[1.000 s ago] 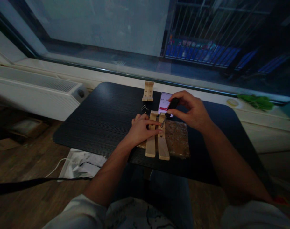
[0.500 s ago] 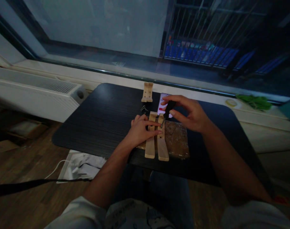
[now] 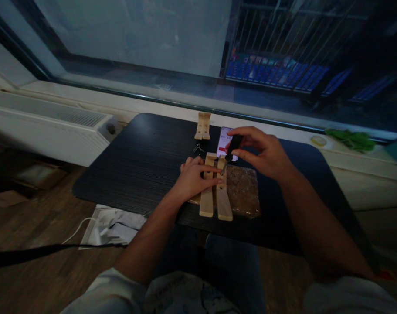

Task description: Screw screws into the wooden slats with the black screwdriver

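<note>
My right hand (image 3: 265,152) grips a screwdriver (image 3: 233,146) by its black handle, thumb and fingers round it. The shaft slants down to the right one of two pale wooden pieces with drilled holes (image 3: 225,205). The left wooden piece (image 3: 206,204) lies beside it. My left hand (image 3: 195,176) reaches over both, index finger and thumb on the right piece at either side of the screwdriver tip. Any screw under the tip is too small to make out. Beneath the wood lies a brown slab wrapped in clear plastic (image 3: 244,192).
A lit phone (image 3: 222,138) lies behind the wood on the dark table (image 3: 136,161). Two more wooden pieces (image 3: 202,125) stand near the window, small metal parts (image 3: 198,148) before them. A radiator (image 3: 54,122) is at left; green leaves (image 3: 350,139) lie on the sill.
My right hand has shifted slightly and the screwdriver leans a little more, its tip still at the right wooden piece. My left hand keeps its place on the wood.
</note>
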### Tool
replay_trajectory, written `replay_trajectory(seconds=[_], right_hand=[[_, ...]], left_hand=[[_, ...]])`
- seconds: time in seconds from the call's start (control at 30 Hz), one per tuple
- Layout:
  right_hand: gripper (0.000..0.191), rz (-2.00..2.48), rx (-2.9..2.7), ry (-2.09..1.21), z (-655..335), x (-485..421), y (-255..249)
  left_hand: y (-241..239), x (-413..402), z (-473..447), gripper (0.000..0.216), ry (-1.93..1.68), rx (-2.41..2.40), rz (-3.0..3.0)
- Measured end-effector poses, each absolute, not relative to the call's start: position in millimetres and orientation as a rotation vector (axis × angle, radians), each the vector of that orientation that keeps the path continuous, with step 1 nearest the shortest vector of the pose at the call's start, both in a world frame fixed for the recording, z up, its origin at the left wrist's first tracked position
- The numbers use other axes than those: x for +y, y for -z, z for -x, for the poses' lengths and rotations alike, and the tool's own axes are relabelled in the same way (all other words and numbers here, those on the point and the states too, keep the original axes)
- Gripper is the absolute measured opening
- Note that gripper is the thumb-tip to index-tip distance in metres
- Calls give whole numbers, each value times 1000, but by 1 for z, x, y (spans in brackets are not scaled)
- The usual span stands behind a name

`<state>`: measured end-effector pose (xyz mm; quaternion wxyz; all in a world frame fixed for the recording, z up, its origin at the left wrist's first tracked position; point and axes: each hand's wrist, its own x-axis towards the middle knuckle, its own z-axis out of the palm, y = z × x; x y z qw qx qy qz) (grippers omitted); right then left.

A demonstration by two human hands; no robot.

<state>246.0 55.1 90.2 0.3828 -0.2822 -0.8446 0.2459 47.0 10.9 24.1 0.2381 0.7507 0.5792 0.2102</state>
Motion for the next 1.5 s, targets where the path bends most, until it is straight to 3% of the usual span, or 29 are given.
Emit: replay_trajectory(seconds=[0.93, 1.5], right_hand=[[30, 899, -2197, -464, -241, 52, -88], [38, 913, -2128, -422, -239, 54, -84]], left_hand=[[-24, 11, -47, 31, -580, 1582, -2058], [-25, 10, -47, 31, -579, 1585, -2045]])
